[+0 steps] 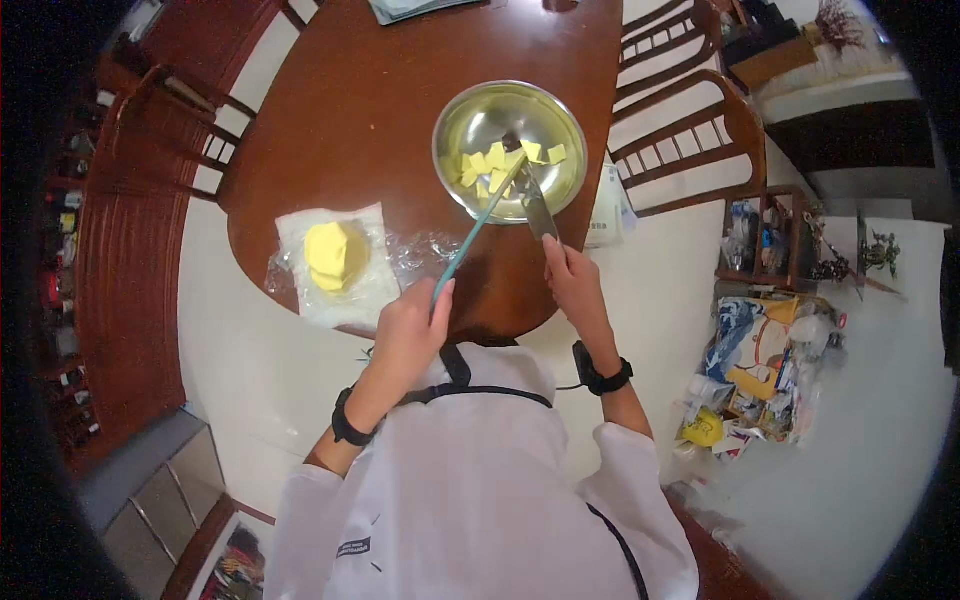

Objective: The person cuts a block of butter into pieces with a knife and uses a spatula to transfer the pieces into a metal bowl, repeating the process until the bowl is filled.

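Across from me, a left grip [416, 318] clamped on a teal tool [470, 240] and a right grip [570, 275] on a flat metal tool [539, 213] meet yellow chunks [497, 156] in the upper-center steel bowl [468, 112], where low, gentle strokes should likely serve best.

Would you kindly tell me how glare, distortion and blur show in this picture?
Head view: wide-angle distortion, with dark rounded corners and the nearer chair at right leaning outward; head view: bright glints on the steel bowl and plastic film; head view: bagged clutter at right looks soft.
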Available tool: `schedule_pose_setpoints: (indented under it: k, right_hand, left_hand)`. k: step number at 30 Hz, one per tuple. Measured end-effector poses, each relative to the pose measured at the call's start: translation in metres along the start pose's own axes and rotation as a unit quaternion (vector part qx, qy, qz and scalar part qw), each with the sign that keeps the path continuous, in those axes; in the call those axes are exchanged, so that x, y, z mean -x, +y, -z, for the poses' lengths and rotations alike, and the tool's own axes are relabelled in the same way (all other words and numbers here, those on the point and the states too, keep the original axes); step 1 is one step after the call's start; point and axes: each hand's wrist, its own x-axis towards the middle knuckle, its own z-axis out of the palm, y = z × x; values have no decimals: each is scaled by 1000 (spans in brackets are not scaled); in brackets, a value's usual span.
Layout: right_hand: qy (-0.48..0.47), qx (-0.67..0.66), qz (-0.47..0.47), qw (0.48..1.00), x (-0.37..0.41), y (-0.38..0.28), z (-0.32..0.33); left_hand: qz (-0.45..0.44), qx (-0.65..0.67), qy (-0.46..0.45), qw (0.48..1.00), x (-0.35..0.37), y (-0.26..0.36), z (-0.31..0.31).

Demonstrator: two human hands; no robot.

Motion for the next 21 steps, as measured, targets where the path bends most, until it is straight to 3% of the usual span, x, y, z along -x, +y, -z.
schedule_pose_setpoints:
  k: [13,15,21]
  right_hand:
    - [13,-11,53,998,-25,3,8]
    - [32,45,95,994,-28,4,7]
    - [54,78,74,993,-28,-2,3]
  left_hand:
    - [-9,-43,23,999,-29,19,-42]
    - [-5,-38,27,999,-36,27,-48]
    - [3,-42,47,998,-54,27,-59]
